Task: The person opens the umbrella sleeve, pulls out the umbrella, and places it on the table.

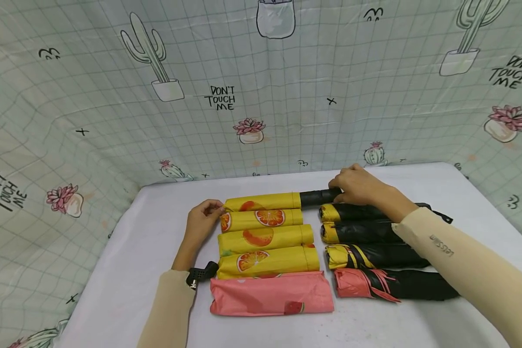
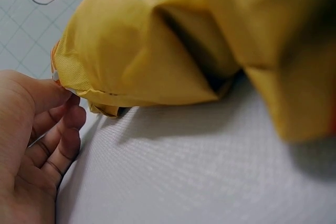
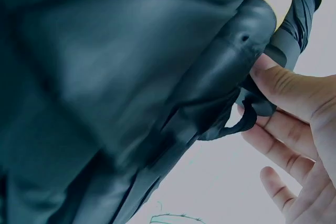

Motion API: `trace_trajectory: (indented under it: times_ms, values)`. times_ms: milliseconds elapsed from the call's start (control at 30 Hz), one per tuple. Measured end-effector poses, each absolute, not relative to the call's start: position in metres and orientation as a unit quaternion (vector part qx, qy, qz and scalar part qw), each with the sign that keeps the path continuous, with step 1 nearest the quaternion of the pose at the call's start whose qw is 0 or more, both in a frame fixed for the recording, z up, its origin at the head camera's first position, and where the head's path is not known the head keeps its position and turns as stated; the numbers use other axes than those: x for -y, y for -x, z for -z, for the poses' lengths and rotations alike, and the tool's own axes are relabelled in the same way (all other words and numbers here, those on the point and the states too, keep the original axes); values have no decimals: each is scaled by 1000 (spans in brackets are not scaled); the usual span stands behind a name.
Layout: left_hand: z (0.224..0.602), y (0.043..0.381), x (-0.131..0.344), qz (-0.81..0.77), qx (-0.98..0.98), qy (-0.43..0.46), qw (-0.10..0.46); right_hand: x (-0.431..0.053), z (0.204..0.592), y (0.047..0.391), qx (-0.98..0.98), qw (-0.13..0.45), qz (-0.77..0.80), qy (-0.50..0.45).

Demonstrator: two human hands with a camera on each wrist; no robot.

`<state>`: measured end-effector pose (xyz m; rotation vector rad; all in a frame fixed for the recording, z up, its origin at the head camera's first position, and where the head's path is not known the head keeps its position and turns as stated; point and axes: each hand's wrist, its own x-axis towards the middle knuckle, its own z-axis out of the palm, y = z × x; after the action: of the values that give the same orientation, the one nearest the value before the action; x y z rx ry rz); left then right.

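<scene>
In the back row of the head view lies a yellow fruit-print sleeve (image 1: pixel 269 202). A black folded umbrella (image 1: pixel 317 197) sticks out of its right end. My left hand (image 1: pixel 203 217) pinches the sleeve's left corner, thumb against fingertips in the left wrist view, the other fingers curled below. My right hand (image 1: pixel 358 186) grips the black end of the umbrella. In the right wrist view its thumb presses on the black handle (image 3: pixel 273 98), beside a small loop strap (image 3: pixel 244 124). Black cloth fills much of that view.
Several more yellow sleeves (image 1: pixel 265 239) and a pink sleeve (image 1: pixel 269 297) lie nearer on the white table (image 1: pixel 113 290). To their right several black folded umbrellas (image 1: pixel 374 256) lie side by side, partly under my right forearm. A grid-patterned cloth (image 1: pixel 287 121) hangs behind.
</scene>
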<state>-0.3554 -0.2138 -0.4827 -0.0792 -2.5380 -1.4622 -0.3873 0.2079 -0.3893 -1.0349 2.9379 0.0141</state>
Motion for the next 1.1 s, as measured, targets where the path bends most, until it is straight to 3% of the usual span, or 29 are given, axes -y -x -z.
trace_trajectory:
  times_ms: [1100]
  values:
    - [485,356,214,485,868,29,107,-254,383,377,-942,-32,-4,334]
